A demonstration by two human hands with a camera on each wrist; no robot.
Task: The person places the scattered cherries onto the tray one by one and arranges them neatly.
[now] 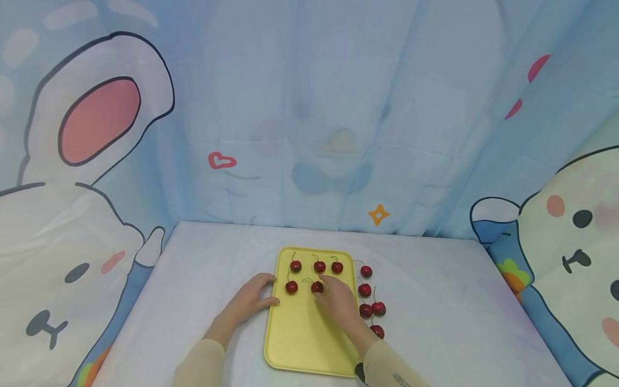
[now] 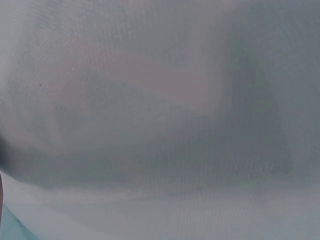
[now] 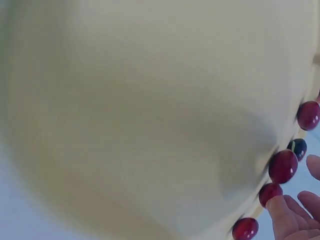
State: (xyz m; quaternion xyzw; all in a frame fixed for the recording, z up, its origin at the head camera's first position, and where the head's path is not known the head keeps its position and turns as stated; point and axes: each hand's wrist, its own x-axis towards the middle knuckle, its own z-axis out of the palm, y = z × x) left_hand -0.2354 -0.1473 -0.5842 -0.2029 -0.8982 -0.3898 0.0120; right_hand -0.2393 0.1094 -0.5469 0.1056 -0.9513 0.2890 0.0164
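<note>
Counts one yellow tray [image 1: 309, 338], five cherries [image 1: 291, 287] on the tray, five cherries [image 1: 365, 290] right of it; adds one left hand [image 1: 247, 299], one right hand [image 1: 338, 303].

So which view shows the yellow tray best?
The head view, where most of the yellow tray shows. The right wrist view has it close, pale and cropped; the left wrist view shows none I can recognise.

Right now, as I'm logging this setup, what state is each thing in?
Yellow tray: flat, partly filled
Cherries on the tray: five, stems attached
Cherries beside the tray: five visible, stems attached
Left hand: at the tray's left edge, thumb and fingers apart
Right hand: thumb and finger around one tray cherry
Curtain: hanging, creased
</note>
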